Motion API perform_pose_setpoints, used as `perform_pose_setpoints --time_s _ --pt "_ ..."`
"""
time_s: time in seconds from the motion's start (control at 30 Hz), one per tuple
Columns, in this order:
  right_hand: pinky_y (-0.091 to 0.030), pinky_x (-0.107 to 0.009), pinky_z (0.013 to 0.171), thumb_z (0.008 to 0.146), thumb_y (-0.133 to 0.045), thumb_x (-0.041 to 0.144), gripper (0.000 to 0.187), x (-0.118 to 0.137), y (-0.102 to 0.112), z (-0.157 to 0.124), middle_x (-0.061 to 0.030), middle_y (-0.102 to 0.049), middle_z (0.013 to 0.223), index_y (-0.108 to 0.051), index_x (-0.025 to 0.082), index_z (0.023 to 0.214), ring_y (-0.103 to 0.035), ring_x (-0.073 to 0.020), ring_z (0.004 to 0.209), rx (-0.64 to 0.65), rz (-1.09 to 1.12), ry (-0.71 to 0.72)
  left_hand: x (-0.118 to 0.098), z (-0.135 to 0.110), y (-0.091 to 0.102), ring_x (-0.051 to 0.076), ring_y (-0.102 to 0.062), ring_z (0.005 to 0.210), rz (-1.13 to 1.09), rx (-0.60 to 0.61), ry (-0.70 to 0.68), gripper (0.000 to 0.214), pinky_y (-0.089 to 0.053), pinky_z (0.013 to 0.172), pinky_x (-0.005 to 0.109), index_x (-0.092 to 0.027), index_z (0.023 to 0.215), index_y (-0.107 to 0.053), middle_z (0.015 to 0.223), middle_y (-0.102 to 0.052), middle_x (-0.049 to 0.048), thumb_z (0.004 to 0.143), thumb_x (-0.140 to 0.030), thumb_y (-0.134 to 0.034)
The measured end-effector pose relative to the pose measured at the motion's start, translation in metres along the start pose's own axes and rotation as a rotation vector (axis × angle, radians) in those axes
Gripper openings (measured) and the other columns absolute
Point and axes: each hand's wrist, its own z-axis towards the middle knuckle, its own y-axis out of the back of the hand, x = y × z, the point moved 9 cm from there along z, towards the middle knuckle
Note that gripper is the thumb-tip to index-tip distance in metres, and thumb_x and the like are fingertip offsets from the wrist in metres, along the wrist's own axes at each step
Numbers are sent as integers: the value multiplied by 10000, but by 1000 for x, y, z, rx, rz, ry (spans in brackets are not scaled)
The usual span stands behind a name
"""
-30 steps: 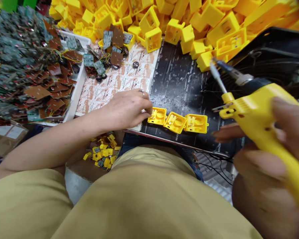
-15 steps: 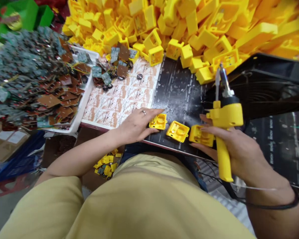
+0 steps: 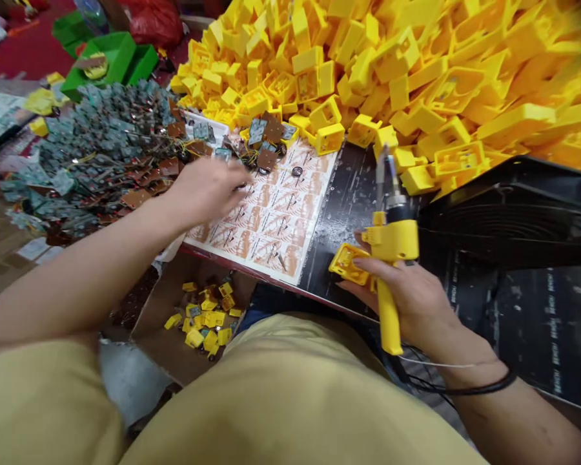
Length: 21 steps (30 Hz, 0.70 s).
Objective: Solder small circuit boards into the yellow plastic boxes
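My right hand (image 3: 407, 294) is wrapped round a yellow-handled soldering gun (image 3: 391, 258), its metal tip and thin feed tube pointing away from me. The fingers of that same hand reach around an open yellow plastic housing (image 3: 349, 263) near the table's front edge; part of it is hidden by the hand. On the left, my left hand (image 3: 215, 190) hovers over the printed sheet (image 3: 271, 226), close to a few circuit boards with wires (image 3: 266, 142). Its fingers look curled but are blurred, and whatever they may hold is hidden.
A big heap of yellow housings (image 3: 368, 71) fills the back. Circuit boards (image 3: 101, 142) are piled at left, with green bins (image 3: 109, 58) behind. A black fan-like frame (image 3: 508, 213) stands at right. Below the edge, a cardboard box (image 3: 157, 316) holds yellow pieces.
My left hand has left the housings at the table edge and moved left and away toward the circuit boards. Two separate housings no longer show there. The view has shifted left.
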Motion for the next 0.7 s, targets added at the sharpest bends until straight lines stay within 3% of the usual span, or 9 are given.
perform_pose_setpoints --time_s 0.13,0.23,0.33,0.4,0.47,0.6,0.7 --pt "-606 -420 868 858 -777 249 555 0 -10 4 -72 -754 1039 -546 244 1363 -738 -250 917 39 17 4 44 86 -12 303 -505 1309 176 -41 158 289 -404 1122 498 -202 1090 -693 1180 -697 96 842 -348 -725" --pt "-607 -443 896 858 -784 292 624 -4 -10 2 -94 -747 1099 -489 237 1405 -736 -266 983 24 39 -23 56 117 -10 287 -475 1315 354 7 259 174 -340 1169 527 -165 1007 -688 1225 -680 73 896 -296 -661" --pt "-613 -353 750 868 -769 253 601 -7 -9 1 -76 -748 1069 -481 247 1395 -744 -237 928 0 62 -47 43 111 6 164 -579 1096 350 -28 214 219 -435 1089 415 -172 953 -688 1038 -721 -15 986 -338 -549" --pt "-609 -330 726 866 -763 208 584 -8 -9 1 -56 -749 1039 -490 253 1380 -747 -228 930 -7 74 -52 37 96 21 119 -618 900 230 -159 236 234 -514 927 328 -184 915 -687 907 -733 -35 972 -376 -566" --pt "-615 -338 753 863 -760 191 580 -10 -9 0 -57 -746 1068 -492 258 1373 -742 -236 993 -16 76 -61 32 77 28 125 -643 835 92 -291 263 225 -538 798 297 -209 902 -684 913 -757 -15 945 -408 -589" --pt "-619 -357 820 865 -758 188 582 -12 -6 0 -57 -738 1132 -486 274 1372 -727 -240 1069 -39 59 -92 17 43 15 163 -679 922 -80 -398 229 278 -566 834 351 -251 911 -662 990 -769 25 962 -498 -546" --pt "-610 -325 784 865 -768 208 524 -10 -4 2 -46 -749 1053 -518 253 1323 -744 -212 940 -46 39 -83 16 33 6 125 -663 938 -221 -391 236 319 -563 891 351 -224 950 -632 994 -749 -2 965 -536 -565"
